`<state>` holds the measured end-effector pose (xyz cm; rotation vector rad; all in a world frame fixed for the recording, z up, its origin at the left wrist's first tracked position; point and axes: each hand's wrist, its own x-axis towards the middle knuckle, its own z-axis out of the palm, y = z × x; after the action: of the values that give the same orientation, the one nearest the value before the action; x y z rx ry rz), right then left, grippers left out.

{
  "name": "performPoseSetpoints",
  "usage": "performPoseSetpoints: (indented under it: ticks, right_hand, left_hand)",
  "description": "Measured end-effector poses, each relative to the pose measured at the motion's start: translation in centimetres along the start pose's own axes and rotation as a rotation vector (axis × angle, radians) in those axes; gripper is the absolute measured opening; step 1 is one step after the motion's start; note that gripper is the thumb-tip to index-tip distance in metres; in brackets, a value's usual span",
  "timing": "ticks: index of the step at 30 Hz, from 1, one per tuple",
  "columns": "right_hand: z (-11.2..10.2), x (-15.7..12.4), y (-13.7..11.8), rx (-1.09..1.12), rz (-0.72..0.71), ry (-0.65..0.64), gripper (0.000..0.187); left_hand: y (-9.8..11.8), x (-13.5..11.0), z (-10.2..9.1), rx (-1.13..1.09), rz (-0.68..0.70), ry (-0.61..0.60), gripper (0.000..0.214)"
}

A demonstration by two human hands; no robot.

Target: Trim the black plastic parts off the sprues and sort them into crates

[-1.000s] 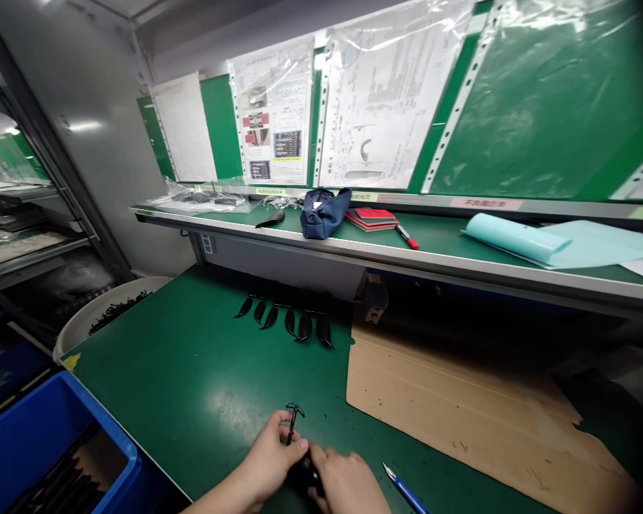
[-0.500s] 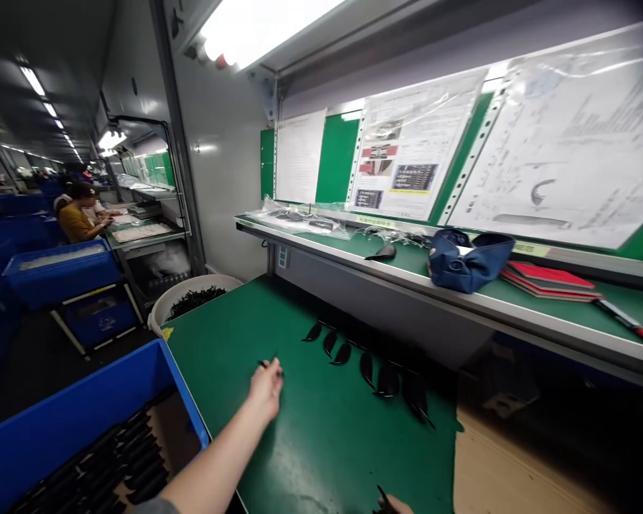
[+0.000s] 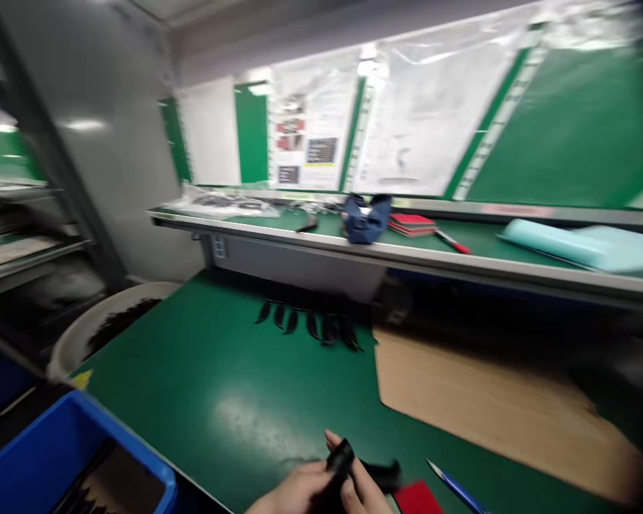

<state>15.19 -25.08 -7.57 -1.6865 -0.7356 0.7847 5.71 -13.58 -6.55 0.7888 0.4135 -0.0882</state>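
A smooth black piece, blurred, tilts upward at the bottom centre. Just right of it lie a curved black part, a red object and, farther right, a blue pen. The left hand and right hand meet low, fingers pinching the black piece from either side.

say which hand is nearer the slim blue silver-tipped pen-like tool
Right. The right hand is left of the blue pen-like tool; the left hand lies farther left.
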Motion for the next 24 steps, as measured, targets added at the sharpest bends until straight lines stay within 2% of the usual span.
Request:
performPoseSetpoints:
  ticks: [1, 2, 4, 6, 8, 10, 13, 16, 20, 24]
  right_hand:
    - [-1.6, -0.5, 0.3, -0.066, -0.030, -0.002, 0.075]
    - [-3.5, -0.9, 0.6, -0.161, -0.033, 0.055, 0.068]
    - [-7.9, -1.7, 1.7, -0.507, 0.007, 0.337, 0.049]
    - [-12.4, -2.7, 3.3, -0.649, 0.111, 0.550, 0.042]
    - [-15.8, -3.7, 5.1, -0.701, 0.181, 0.650, 0.037]
    - [-17.7, -4.4, 6.6, -0.717, 0.190, 0.671, 0.029]
    - [-18.2, -4.8, 7.7, -0.686, 0.134, 0.646, 0.026]
    - [-17.4, -5.1, 7.2, -0.601, 0.077, 0.567, 0.032]
    - [-16.4, -6.6, 3.9, -0.493, -0.007, 0.368, 0.033]
    - [-16.4, -8.6, -0.3, -0.488, -0.161, 0.145, 0.022]
  left_hand:
    - [-0.5, -0.1, 0.0, 0.002, -0.039, -0.030, 0.038]
    - [-0.9, -0.1, 0.1, 0.004, -0.079, -0.061, 0.038]
    - [-1.5, -0.2, 0.7, -0.023, -0.141, -0.102, 0.039]
    - [-1.6, -0.3, 1.7, -0.108, -0.220, -0.093, 0.046]
    - [-1.5, -0.5, 3.3, -0.183, -0.296, -0.052, 0.058]
    - [-1.4, -0.7, 5.1, -0.210, -0.317, -0.021, 0.064]
    - [-1.5, -0.6, 7.3, -0.198, -0.285, 0.007, 0.060]
    - [-2.3, -0.3, 8.6, -0.127, -0.297, 0.038, 0.048]
    - [-3.5, -0.2, 9.9, 0.074, -0.326, -0.013, 0.034]
    - [-3.2, -0.3, 11.5, 0.261, -0.289, -0.030, 0.034]
